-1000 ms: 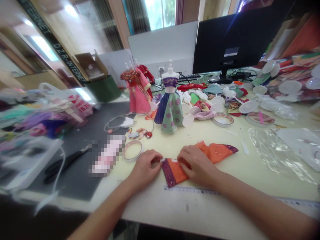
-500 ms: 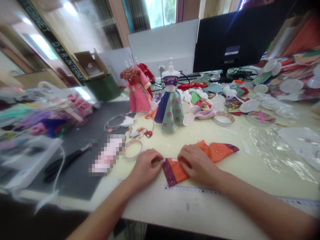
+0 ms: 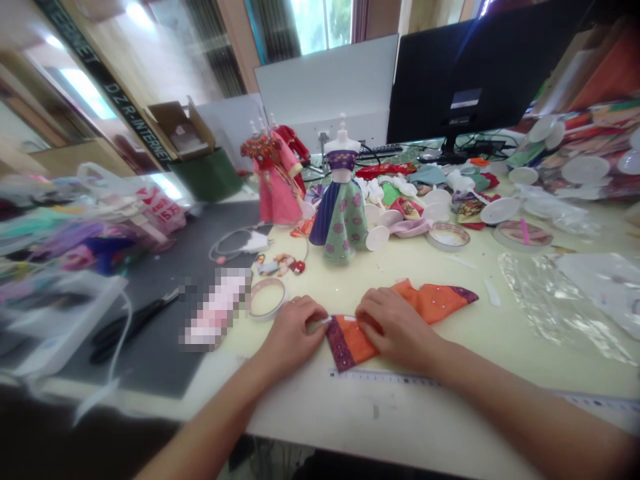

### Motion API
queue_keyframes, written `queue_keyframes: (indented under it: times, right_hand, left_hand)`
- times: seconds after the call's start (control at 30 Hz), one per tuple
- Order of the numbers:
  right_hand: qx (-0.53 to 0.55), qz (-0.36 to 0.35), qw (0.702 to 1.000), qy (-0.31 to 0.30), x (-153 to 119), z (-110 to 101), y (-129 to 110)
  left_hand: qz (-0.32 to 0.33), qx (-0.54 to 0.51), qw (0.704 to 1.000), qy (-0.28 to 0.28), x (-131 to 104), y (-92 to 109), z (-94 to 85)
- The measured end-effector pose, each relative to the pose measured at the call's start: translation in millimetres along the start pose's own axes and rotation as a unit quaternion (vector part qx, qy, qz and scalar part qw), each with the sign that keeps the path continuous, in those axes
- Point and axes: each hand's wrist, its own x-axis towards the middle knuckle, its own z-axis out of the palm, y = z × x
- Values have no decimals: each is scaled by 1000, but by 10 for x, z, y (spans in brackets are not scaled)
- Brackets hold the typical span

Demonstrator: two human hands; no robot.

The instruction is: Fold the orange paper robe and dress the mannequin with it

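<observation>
An orange doll garment point(image 3: 354, 341) with a purple patterned border lies in front of me, its other end point(image 3: 440, 303) spread to the right. A thin white strip, possibly tape point(image 3: 350, 319), runs along its upper edge. My left hand point(image 3: 296, 330) is closed in a pinch on the strip's end at the garment's left corner. My right hand point(image 3: 395, 325) is closed over the garment's middle, fingertips pinching the cloth near its upper edge and covering part of it. Below the garment lies a white ruler point(image 3: 385, 378), partly under my right forearm.
A tape roll point(image 3: 267, 298) sits just beyond my left hand, and black scissors point(image 3: 133, 327) lie farther left. A dressed doll form point(image 3: 342, 200) stands ahead. Behind are doll clothes, white discs and a black monitor point(image 3: 480, 73). Clear plastic film point(image 3: 555, 300) lies at right.
</observation>
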Motion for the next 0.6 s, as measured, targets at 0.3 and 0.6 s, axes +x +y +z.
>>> queue_keyframes:
  times: [0.3,0.6]
  right_hand:
    - [1,-4,1000,4,6,-1,3]
    - [5,-7,1000,-1,1,-2,12]
  left_hand:
    - [-8,8,1000,2,10,15,-6]
    - [-4,4,1000,7,10,6,14]
